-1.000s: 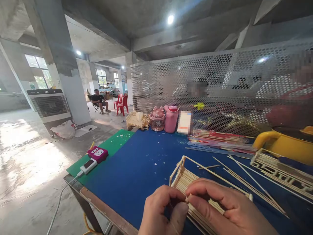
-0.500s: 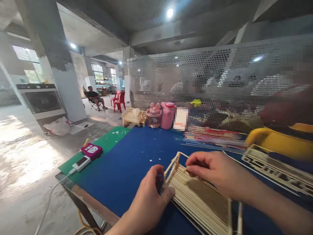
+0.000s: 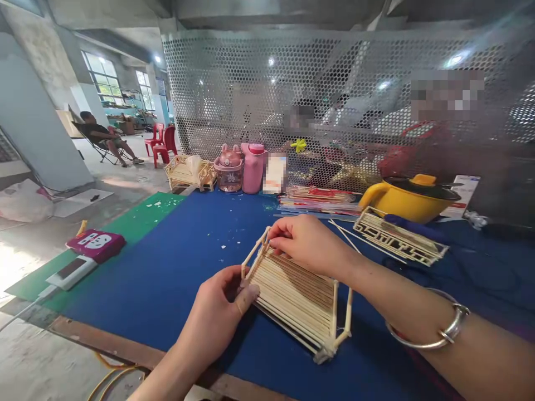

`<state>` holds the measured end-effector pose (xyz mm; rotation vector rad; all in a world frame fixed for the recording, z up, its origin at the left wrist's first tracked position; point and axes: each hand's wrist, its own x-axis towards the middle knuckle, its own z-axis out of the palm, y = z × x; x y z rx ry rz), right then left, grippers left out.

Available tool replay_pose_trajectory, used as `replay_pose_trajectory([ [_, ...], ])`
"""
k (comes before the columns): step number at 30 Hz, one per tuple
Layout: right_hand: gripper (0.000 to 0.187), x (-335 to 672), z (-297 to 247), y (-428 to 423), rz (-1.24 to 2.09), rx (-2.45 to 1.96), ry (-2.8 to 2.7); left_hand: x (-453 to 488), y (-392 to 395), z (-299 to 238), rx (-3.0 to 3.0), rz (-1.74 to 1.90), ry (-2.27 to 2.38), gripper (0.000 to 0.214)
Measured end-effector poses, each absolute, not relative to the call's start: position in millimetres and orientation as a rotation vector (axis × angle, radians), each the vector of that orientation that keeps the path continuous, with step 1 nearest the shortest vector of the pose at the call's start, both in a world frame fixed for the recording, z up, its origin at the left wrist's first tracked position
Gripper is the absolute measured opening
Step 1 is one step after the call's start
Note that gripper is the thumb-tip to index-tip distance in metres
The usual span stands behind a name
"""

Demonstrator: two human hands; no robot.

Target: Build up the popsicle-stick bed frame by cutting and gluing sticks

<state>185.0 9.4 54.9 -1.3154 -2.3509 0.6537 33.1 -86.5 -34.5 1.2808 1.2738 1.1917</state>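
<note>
A panel of pale bamboo sticks with raised end frames lies tilted over the blue mat. My left hand grips the panel's near left corner, thumb pressed on the sticks. My right hand pinches the far left edge of the panel, fingers closed on the frame there. A silver bangle circles my right wrist.
A second stick frame and loose sticks lie at the right, before a yellow pot. Pink bottles, a small stick sofa and stick packs line the perforated screen. A pink power strip and phone sit on the green mat.
The view has dropped and swung right, so the whole stick panel now shows. My right hand has shifted toward the panel's far left edge; my left hand keeps its grip on the corner.
</note>
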Motion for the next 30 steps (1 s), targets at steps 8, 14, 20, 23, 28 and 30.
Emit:
replay_pose_trajectory([
  [8, 0.012, 188, 56, 7, 0.711, -1.329, -2.337, -1, -71, -18, 1.229, 1.366, 1.517, 0.043],
  [14, 0.014, 187, 50, 2, 0.698, -1.271, -2.341, 4, -39, -13, 1.585, 1.033, 1.506, 0.03],
  [20, 0.012, 190, 61, -10, 0.596, -1.249, -2.329, 7, -47, -13, 1.434, 1.123, 1.428, 0.04],
  [23, 0.013, 210, 66, -13, 0.481, -1.2, -2.187, 5, -66, -16, 1.293, 1.185, 1.37, 0.049],
  [28, 0.017, 251, 51, -23, 0.768, -1.286, -1.717, 17, -85, -25, 1.411, 1.071, 1.202, 0.041],
  [30, 0.02, 258, 43, -35, 0.978, -1.307, -1.629, 21, -80, -25, 1.464, 1.049, 1.214, 0.04],
])
